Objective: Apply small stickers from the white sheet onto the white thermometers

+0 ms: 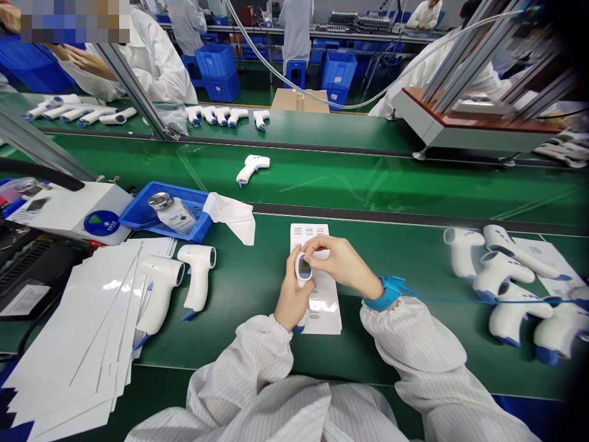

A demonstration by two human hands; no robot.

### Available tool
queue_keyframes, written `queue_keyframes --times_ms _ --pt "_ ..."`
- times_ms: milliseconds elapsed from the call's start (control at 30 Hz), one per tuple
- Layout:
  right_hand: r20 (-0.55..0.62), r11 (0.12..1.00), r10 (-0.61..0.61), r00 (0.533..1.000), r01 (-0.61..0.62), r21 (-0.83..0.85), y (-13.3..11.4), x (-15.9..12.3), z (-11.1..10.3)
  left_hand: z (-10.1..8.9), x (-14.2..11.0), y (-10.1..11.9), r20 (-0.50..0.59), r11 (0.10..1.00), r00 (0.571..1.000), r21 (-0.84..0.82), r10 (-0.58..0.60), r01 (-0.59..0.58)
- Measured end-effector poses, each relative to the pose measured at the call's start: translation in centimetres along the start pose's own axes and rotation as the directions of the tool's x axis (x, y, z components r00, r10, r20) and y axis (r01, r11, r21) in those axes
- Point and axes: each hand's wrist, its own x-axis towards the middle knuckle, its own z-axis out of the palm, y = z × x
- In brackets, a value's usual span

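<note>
My left hand (293,294) is wrapped round a white and blue infrared thermometer (302,277), its dark screen facing me. Against the top edge of that screen my right hand (338,261) presses with thumb and fingers pinched together. Whatever lies between those fingertips, if anything, is too small to make out. Beneath both hands lies a white sheet of labels (327,313), with small printed blocks along its top and middle. A blue strap (385,293) with a thin cord circles my right wrist.
Two thermometers (199,279) stand left beside stacked white sheets (87,313). A blue tray (138,212) holds a bottle (172,212); a white cloth (234,218) hangs over its edge. Several thermometers (504,273) lie right. Another thermometer (252,169) rests on the green conveyor belt (350,175). Co-workers sit beyond.
</note>
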Motion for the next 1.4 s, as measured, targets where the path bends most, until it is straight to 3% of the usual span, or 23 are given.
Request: queue_keyframes --times_ms 300,667,900,1133,1400 --pt "-0.029 0.999 -0.021 0.999 0.022 0.031 0.17 -0.04 0.17 0.03 0.10 0.06 -0.011 0.998 0.998 0.028 0.055 -0.054" --pt "-0.022 1.000 -0.024 0.999 0.024 0.016 0.01 0.01 0.13 0.00 -0.01 0.40 0.002 1.000 1.000 0.005 0.014 -0.014" --pt "-0.024 1.000 -0.022 0.999 0.022 0.002 0.25 -0.01 0.19 -0.42 -0.30 0.54 0.062 0.999 0.997 -0.031 0.040 -0.038" --pt "-0.022 0.999 -0.032 0.999 0.031 -0.005 0.30 0.07 0.15 -0.35 -0.33 0.29 -0.032 1.000 0.999 -0.011 0.003 -0.004" --pt "-0.036 1.000 -0.015 0.999 0.016 0.014 0.36 0.14 0.35 -0.30 -0.38 0.26 -0.023 1.000 1.000 -0.025 -0.019 0.018"
